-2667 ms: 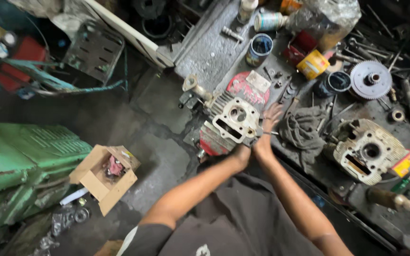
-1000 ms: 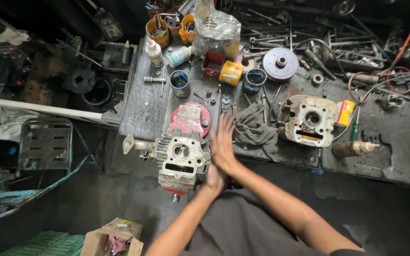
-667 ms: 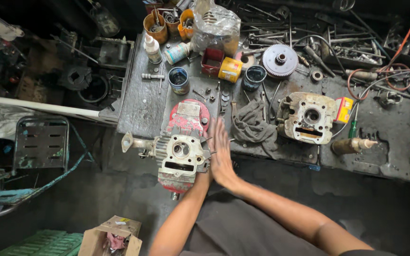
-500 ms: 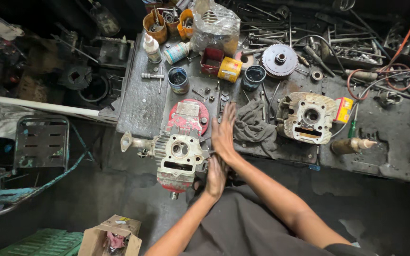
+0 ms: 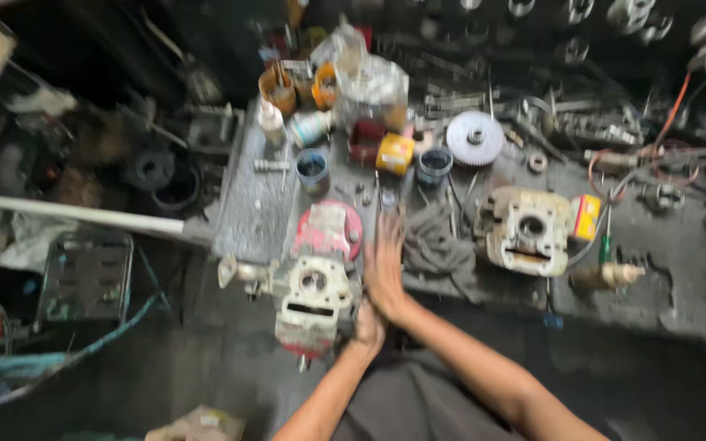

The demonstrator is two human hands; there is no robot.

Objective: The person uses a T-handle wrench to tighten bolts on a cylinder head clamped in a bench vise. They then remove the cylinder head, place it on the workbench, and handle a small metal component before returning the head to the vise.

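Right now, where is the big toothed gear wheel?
In the head view, the gear wheel lies on the workbench at upper centre-right, above the pale engine casing, right of the yellow tin.

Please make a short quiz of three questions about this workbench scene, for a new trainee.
1. True or false: the right hand lies flat, fingers spread, beside the pale engine part at the bench edge.
2. Which thing lies just right of the right hand? A) dark rag B) white gear C) yellow tin
3. Fill in: the left hand is at the engine part's ____ right corner.

Key: 1 true; 2 A; 3 lower
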